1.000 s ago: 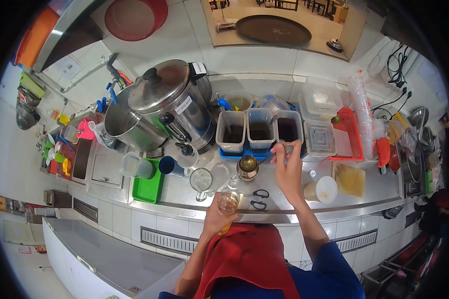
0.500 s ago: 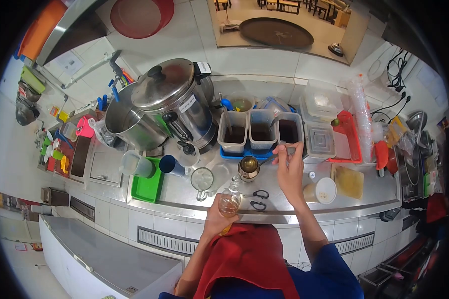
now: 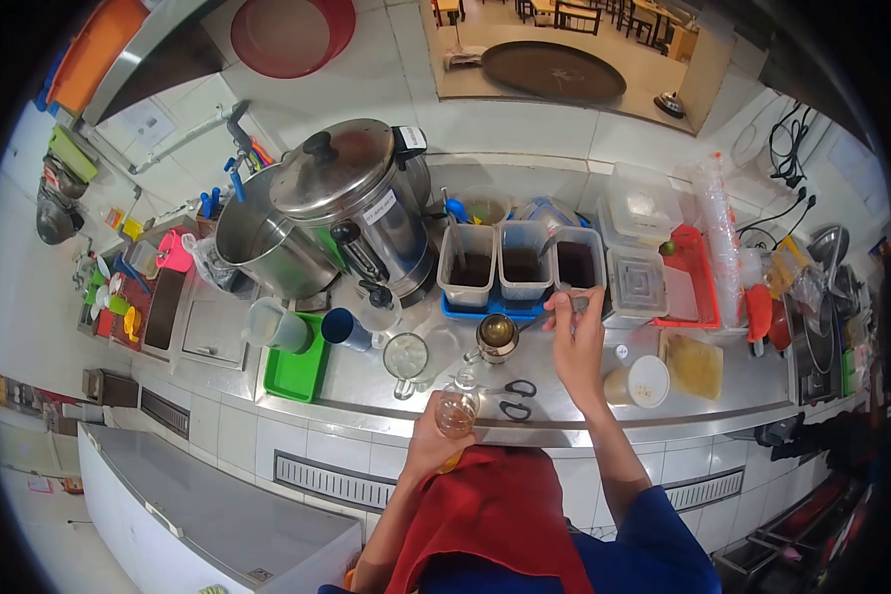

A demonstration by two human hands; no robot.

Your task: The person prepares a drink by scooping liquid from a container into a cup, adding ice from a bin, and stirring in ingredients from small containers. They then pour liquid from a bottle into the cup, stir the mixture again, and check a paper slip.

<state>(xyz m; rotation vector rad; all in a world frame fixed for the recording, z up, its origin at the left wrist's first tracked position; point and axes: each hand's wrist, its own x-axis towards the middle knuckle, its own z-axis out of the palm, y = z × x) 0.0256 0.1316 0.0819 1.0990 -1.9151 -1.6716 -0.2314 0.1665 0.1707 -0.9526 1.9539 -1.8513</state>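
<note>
My left hand [image 3: 432, 440] is wrapped round a clear glass [image 3: 455, 412] at the counter's front edge. My right hand [image 3: 577, 342] pinches the handle of a ladle [image 3: 497, 331], whose round bowl holds a yellowish liquid. That bowl is over a glass mug [image 3: 493, 354], most of which it hides. Black-handled scissors [image 3: 517, 399] lie between my hands. Left of the ladle stands another glass mug [image 3: 405, 357]. Behind my right hand, three clear tubs of dark liquid [image 3: 576, 265] are lined up, at least two of them in a blue tray [image 3: 485, 309].
A large steel urn [image 3: 366, 208] and an open pot [image 3: 267, 233] stand back left. A green tray [image 3: 294, 368] with a plastic jug [image 3: 275, 327] and a blue cup [image 3: 344, 328] are at left. A white-lidded tub [image 3: 647, 382] and a red basket [image 3: 698, 277] are at right.
The camera view has shifted slightly. Both hands keep nearly the same places and holds, and the ladle is still over the mug.
</note>
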